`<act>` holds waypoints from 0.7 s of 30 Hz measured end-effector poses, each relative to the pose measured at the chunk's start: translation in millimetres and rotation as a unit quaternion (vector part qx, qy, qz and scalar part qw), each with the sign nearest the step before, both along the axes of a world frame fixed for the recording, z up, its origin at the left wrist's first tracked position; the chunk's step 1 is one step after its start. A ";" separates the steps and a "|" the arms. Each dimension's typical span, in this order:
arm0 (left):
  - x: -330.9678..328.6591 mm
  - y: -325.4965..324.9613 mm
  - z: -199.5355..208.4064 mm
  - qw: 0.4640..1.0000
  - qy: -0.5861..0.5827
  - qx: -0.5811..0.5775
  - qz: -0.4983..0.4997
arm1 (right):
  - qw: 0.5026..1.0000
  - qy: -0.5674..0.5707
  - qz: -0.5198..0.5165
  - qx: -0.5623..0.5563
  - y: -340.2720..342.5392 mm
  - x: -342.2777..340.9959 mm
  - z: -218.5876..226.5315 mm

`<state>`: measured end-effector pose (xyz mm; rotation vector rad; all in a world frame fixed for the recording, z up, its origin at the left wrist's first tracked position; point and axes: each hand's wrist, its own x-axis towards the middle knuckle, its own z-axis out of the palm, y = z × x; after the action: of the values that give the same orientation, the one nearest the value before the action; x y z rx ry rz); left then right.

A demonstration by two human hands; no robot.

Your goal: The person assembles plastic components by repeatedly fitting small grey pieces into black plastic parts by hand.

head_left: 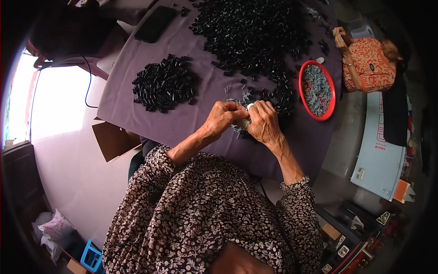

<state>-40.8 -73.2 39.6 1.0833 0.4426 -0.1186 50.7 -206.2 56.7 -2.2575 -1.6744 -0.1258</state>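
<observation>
My left hand (224, 118) and my right hand (263, 119) meet above the near part of the purple-covered table. Both have their fingers pinched together, fingertips nearly touching. Whatever small piece lies between them is too small and too covered to make out. A white band or cap (249, 106) shows at the right hand's fingers. Under and around the hands lie loose thin grey pieces (238, 130). A large heap of small black parts (251, 34) spreads beyond my hands, and a smaller pile of black parts (164, 83) sits to the left.
Right of my hands stands a red oval basin (332, 93) full of grey pieces. A black phone (155, 24) lies at the table's far left. Another person in an orange patterned top (372, 64) works at the right edge. An open cardboard box (114, 140) is beside the table (132, 121).
</observation>
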 end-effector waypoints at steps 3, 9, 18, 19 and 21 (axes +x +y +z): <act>-2.0 -1.5 4.8 1.000 0.006 0.010 0.007 | 1.000 -0.006 -0.007 -0.009 -1.8 -1.9 -1.4; -4.3 -0.7 11.3 0.995 0.006 0.096 -0.032 | 1.000 0.013 0.013 0.023 -5.7 -5.4 1.3; -16.9 -3.6 20.6 0.988 -0.022 0.093 -0.124 | 0.995 -0.017 0.085 0.051 -24.7 -13.5 -3.6; -17.3 -3.6 20.5 0.987 -0.018 0.092 -0.130 | 0.995 -0.012 0.084 0.050 -24.5 -14.8 -0.9; -19.0 -2.5 18.6 0.986 -0.014 0.094 -0.136 | 0.995 -0.008 0.084 0.053 -23.1 -15.9 1.9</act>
<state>-59.8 -75.7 58.2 1.3261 0.2820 -0.3073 34.7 -229.4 58.6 -2.0359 -1.8127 -0.1876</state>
